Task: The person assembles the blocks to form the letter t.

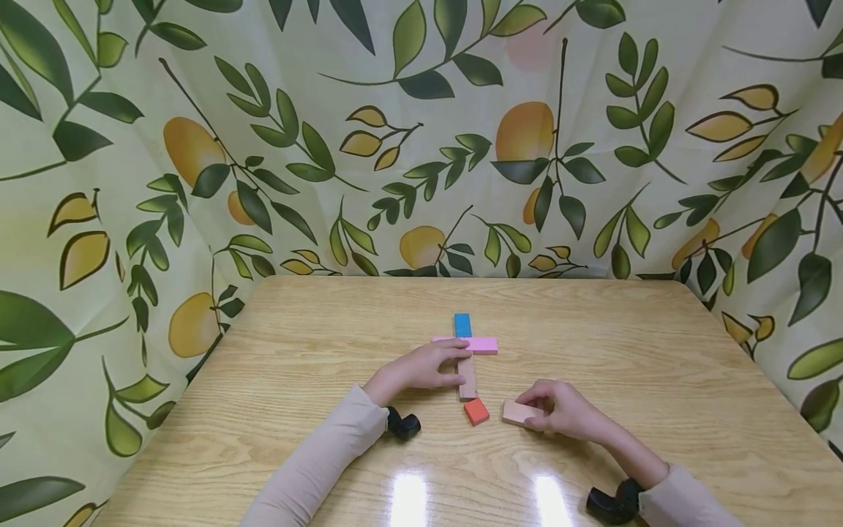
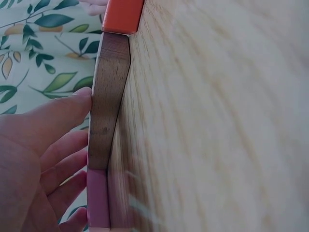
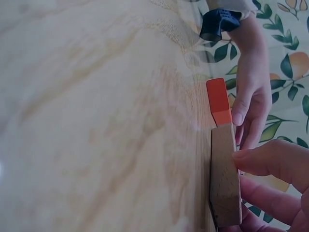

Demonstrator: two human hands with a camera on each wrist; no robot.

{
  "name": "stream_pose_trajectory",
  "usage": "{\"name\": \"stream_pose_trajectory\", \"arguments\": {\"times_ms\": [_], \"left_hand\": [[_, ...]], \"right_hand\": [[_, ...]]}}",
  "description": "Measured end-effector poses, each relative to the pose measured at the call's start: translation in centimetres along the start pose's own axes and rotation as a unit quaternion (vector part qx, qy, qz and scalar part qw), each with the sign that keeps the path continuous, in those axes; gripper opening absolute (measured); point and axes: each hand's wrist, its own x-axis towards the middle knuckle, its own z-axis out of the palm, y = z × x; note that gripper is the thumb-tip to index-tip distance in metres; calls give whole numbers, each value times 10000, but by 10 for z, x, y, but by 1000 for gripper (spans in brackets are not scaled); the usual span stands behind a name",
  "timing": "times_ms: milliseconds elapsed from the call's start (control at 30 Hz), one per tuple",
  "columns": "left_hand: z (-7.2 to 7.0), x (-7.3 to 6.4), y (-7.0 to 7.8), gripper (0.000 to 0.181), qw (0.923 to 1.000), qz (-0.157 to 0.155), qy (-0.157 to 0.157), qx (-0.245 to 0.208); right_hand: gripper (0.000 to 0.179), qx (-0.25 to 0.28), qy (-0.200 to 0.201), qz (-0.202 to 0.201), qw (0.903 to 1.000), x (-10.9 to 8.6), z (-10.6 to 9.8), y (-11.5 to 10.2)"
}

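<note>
My left hand [image 1: 431, 366] rests over a plain wooden block [image 1: 467, 380] laid lengthwise, its thumb on the block's edge and its fingers reaching over the pink block [image 1: 484, 345]. That pink block lies crosswise at the far end of the wooden one. Beyond it a blue block [image 1: 462, 325] points away. At the near end, a red block [image 1: 476, 411] lies askew, its corner close to the wooden block. To the right, my right hand [image 1: 566, 411] pinches a second wooden block [image 3: 225, 176] between thumb and fingers, low at the table surface.
Everything lies on a wood-grain table [image 1: 316, 322]. A leaf-and-fruit patterned cloth [image 1: 421, 146] hangs behind it and along both sides. Black wrist devices sit below the left hand [image 1: 403, 424] and at the right sleeve [image 1: 615, 501]. Two bright reflections show on the near tabletop.
</note>
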Motion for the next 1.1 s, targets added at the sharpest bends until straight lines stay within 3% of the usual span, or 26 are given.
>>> {"name": "stream_pose_trajectory", "arguments": {"times_ms": [200, 1100], "left_hand": [[-2, -1, 1, 52, 9999, -28, -15, -100], [1, -1, -1, 52, 10000, -35, -32, -11]], "right_hand": [[27, 5, -49, -186, 9998, 2, 0, -2], [26, 265, -199, -310, 9990, 3, 3, -3]]}}
